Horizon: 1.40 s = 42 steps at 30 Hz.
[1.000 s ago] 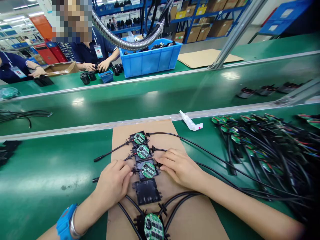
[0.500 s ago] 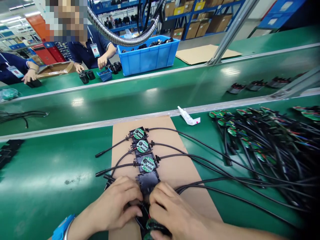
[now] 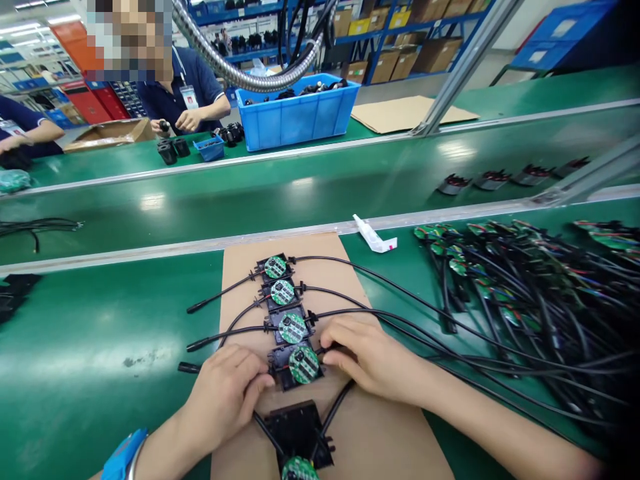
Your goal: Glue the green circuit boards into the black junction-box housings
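Observation:
My left hand point(image 3: 227, 390) pinches a black cable point(image 3: 190, 367) at the left edge of a small black plastic housing point(image 3: 280, 357). On the opposite edge, the fingers of my right hand point(image 3: 367, 360) close on the cable there. A round green circuit board point(image 3: 304, 364) lies in this housing between my hands. Further up the row are several like it, among them a board point(image 3: 293, 328) with cables out both sides. Nearest me lies another black housing point(image 3: 295, 427), with a green board point(image 3: 299, 469) at its lower end, partly cut off by the frame.
Brown cardboard point(image 3: 390, 433) lies under the row on the green bench point(image 3: 125, 307). Cabled boards point(image 3: 520, 287) are heaped at right. A white tube point(image 3: 374, 235) lies near the metal rail. Across the bench, a co-worker point(image 3: 195, 100) handles parts beside a blue bin point(image 3: 300, 113).
The fourth housing now has a circuit board in it, where it was bare before. Both my hands have moved apart to its two sides, and the nearest housing has come into view.

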### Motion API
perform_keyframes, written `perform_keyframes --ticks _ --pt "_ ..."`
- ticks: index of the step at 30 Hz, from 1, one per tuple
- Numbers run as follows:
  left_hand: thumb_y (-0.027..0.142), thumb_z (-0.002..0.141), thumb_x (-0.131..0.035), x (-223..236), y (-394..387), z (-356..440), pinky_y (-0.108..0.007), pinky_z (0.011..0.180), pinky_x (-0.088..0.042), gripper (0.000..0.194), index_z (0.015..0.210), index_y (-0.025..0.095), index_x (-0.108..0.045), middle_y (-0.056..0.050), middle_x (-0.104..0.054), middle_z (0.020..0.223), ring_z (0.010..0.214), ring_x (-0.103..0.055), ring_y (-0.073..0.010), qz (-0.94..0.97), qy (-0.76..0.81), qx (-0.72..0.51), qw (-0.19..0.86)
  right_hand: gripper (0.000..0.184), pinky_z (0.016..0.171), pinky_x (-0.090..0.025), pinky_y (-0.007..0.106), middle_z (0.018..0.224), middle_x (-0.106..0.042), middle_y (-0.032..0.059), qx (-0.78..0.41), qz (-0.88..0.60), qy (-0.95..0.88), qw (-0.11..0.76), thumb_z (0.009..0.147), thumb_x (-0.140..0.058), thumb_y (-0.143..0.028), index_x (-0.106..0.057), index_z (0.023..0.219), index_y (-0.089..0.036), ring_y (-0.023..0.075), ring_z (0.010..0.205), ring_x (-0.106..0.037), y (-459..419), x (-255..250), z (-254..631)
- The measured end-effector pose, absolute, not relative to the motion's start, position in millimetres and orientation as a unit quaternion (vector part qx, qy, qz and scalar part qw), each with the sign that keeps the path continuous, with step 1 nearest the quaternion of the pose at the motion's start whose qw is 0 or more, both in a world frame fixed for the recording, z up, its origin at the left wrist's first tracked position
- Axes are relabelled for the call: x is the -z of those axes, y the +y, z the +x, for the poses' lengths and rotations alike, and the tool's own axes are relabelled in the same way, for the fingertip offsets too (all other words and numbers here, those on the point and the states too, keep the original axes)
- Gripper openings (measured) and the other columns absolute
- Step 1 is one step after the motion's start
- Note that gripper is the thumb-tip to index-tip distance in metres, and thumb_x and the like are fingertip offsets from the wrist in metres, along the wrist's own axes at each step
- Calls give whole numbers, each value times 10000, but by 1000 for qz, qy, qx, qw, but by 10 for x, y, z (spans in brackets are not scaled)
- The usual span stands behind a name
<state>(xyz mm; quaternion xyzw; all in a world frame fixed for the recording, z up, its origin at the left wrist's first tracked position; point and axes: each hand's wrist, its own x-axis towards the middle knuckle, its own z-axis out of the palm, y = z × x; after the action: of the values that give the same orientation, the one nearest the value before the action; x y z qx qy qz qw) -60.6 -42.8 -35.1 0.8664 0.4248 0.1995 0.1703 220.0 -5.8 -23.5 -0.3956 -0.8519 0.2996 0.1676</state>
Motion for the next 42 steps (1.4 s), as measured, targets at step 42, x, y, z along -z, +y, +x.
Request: perform_keyframes --ticks 42 --pt "117 882 -482 283 -1022 -563 -269 540 -428 94 860 183 -545 -35 -542 711 619 -516 -169 878 397 -226 145 279 666 -259 325 784 -492 52 -137 -366 -908 149 910 -313 -60 -529 771 -170 184 731 -382 -567 280 2613"
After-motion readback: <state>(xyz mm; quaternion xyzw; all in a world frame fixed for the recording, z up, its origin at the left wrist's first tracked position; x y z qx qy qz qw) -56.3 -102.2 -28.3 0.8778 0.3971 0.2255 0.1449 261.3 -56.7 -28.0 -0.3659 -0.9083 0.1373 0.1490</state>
